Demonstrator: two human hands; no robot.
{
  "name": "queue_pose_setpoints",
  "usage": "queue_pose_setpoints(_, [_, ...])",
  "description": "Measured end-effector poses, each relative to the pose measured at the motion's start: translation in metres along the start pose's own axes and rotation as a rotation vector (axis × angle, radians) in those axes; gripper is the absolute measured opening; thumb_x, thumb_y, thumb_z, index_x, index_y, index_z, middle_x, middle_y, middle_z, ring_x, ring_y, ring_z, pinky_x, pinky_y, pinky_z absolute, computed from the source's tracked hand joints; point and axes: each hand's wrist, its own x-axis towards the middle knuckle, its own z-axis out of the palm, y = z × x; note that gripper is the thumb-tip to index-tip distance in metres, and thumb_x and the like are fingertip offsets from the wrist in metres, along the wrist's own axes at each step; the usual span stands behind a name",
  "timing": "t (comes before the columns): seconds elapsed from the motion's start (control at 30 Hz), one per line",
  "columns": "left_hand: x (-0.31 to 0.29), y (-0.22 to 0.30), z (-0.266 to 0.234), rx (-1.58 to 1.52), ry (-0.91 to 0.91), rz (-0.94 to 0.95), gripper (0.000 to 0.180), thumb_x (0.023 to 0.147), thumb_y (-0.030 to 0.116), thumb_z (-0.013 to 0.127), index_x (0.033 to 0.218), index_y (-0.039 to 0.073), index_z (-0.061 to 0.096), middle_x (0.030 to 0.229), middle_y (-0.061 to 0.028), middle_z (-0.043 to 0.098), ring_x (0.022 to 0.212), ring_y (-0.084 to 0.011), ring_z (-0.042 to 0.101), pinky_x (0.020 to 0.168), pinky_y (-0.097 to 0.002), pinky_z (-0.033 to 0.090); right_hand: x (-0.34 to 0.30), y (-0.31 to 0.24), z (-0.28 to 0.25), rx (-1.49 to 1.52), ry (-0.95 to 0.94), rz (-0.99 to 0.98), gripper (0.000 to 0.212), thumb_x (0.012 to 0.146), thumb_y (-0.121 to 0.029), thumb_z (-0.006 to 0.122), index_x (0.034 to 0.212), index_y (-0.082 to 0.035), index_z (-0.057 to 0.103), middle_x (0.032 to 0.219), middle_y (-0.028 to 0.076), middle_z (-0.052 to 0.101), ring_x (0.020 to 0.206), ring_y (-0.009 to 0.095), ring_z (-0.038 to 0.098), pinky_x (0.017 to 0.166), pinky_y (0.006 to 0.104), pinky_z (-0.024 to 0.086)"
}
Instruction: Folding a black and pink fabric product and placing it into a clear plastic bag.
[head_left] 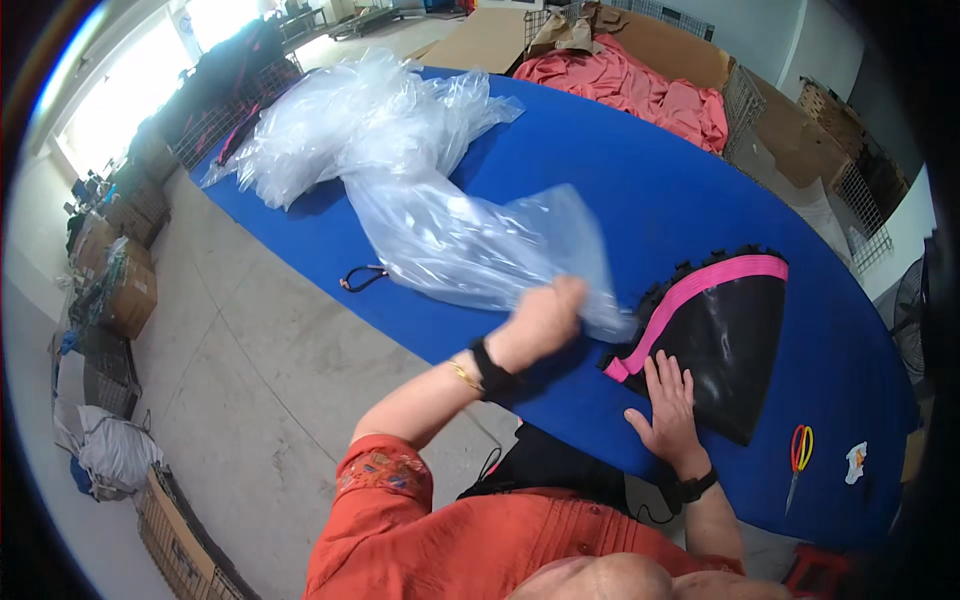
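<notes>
The blue table (690, 200) lies below all fingers. Clear plastic (465, 240) meets the curled, blurred fingers of the left hand (545, 320), grip unclear. The black-and-pink piece (727, 345) lies under the right hand's (669, 418) spread, empty fingertips; scissors (796, 463) rightward.

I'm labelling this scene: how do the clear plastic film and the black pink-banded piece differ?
The clear plastic film is see-through; the black pink-banded piece looks opaque.
The film is crumpled; the piece lies mostly flat.
The film spreads wide; the piece is smaller.
Both look glossy and lie on the blue table.
</notes>
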Motion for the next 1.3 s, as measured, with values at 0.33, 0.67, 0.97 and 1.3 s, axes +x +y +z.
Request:
queue_pose_setpoints(0.33, [-0.040,0.132,-0.003,-0.507,-0.224,0.618,0.034,0.077,0.005,0.065,0.111,0.004,0.060,0.107,-0.0138,0.058,0.108,-0.0361,0.058,0.093,-0.0441,0.050,-0.004,0.048,0.044,0.034,0.096,-0.093,0.090,0.084,-0.039,0.076,0.157,-0.001,0.038,0.160,0.028,0.037,0.149,0.048,0.032,0.123,0.0601,0.021])
queue_pose_setpoints(0.67, [-0.087,0.038,-0.054,0.125,-0.724,0.104,0.024,0.080,0.004,0.064,0.101,0.010,0.074,0.098,-0.0166,0.075,0.096,-0.0317,0.073,0.077,-0.0429,0.059,0.012,0.030,0.007,-0.021,-0.076,0.083,0.094,0.087,-0.044,0.074,0.164,-0.018,0.027,0.166,0.022,0.030,0.153,0.044,0.029,0.124,0.0586,0.022])
queue_pose_setpoints(0.97, [-0.062,0.022,-0.070,0.674,-0.264,-0.190,0.012,0.093,0.010,0.056,0.101,0.008,0.065,0.098,-0.0134,0.069,0.075,-0.0328,0.074,0.062,-0.0396,0.059,0.006,0.025,0.015,0.109,-0.007,0.123,0.087,0.092,-0.049,0.069,0.165,-0.025,0.027,0.168,0.019,0.026,0.155,0.040,0.024,0.127,0.0560,0.015])
queue_pose_setpoints(1.3, [-0.032,0.153,-0.033,0.118,-0.056,0.185,0.032,0.085,0.007,0.065,0.117,0.003,0.061,0.135,-0.0190,0.060,0.112,-0.0376,0.064,0.093,-0.0429,0.055,0.003,0.026,0.016,0.088,0.035,0.127,0.088,0.090,-0.049,0.072,0.163,-0.023,0.031,0.166,0.020,0.030,0.154,0.042,0.025,0.126,0.0587,0.014])
